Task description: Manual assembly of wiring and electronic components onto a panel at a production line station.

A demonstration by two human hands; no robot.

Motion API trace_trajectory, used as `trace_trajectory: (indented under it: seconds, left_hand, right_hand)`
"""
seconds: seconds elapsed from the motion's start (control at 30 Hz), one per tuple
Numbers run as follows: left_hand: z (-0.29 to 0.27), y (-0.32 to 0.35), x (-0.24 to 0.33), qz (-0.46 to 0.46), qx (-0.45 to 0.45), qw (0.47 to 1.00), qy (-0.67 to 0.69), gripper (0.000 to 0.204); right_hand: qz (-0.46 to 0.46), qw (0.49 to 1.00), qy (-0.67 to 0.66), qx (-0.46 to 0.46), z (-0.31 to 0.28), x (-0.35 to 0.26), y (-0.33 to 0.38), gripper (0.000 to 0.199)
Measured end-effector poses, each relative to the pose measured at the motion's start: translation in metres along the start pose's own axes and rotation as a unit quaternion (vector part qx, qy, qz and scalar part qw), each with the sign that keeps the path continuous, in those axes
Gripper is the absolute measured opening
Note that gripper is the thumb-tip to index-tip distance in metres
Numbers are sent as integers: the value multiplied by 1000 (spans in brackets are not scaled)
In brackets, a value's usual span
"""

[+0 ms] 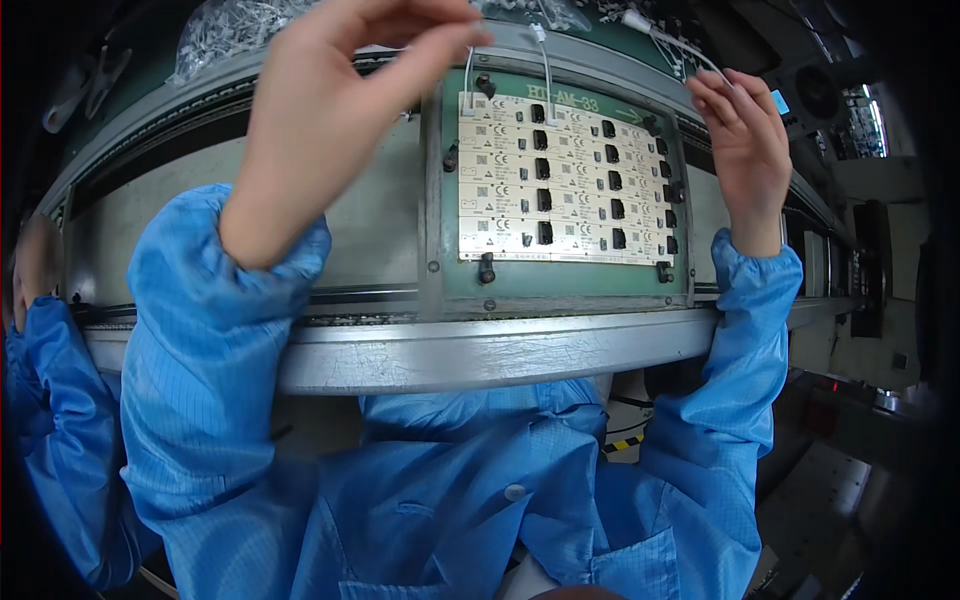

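White cable stretches beyond the panel's far right corner, apparently pinched in the fingers of the right hand. Likely light and limp, it should be held by its stiffer connector. Whether the left hand grips the nearby lead cannot be told.

The green pallet looks matt, set in a dull, scuffed grey frame. On the pallet, cream circuit boards look smooth, with black plastic connectors. Beyond its far right corner, a white cable seems smooth plastic, though blurred. Before the pallet runs a shiny, scratched metal rail; left of it, a blue cloth sleeve has a soft sheen.
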State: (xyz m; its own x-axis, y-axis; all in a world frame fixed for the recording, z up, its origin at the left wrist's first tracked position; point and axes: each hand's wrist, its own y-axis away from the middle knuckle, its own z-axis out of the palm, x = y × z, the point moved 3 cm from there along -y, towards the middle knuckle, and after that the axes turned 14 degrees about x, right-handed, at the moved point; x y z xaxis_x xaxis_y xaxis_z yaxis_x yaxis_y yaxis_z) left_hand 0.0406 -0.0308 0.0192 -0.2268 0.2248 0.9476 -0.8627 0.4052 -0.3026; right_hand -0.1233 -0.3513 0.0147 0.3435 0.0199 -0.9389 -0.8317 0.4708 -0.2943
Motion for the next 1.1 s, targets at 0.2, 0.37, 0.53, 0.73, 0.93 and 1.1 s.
trace_trajectory:
  seconds: [0.2,0.37,0.53,0.73,0.93,1.1]
  left_hand:
    - [3,10,-21,354,-112,862,-345,9]
    - [-1,9,-9,358,-125,847,-372,12]
    - [2,11,-3,385,-128,833,-376,11]
    - [7,13,-2,319,-114,873,-349,11]
    - [8,15,-4,345,-109,860,-359,10]
    - [8,15,-2,339,-111,859,-366,11]
  right_hand:
    - [-65,951,302,14,38,2,25,21]
    - [-79,879,469,-20,52,14,34,11]
    - [-166,827,535,-42,54,17,35,9]
    - [-164,807,564,-64,53,19,36,7]
    - [-82,860,503,-30,49,22,37,8]
    - [-163,782,597,-73,53,15,39,15]
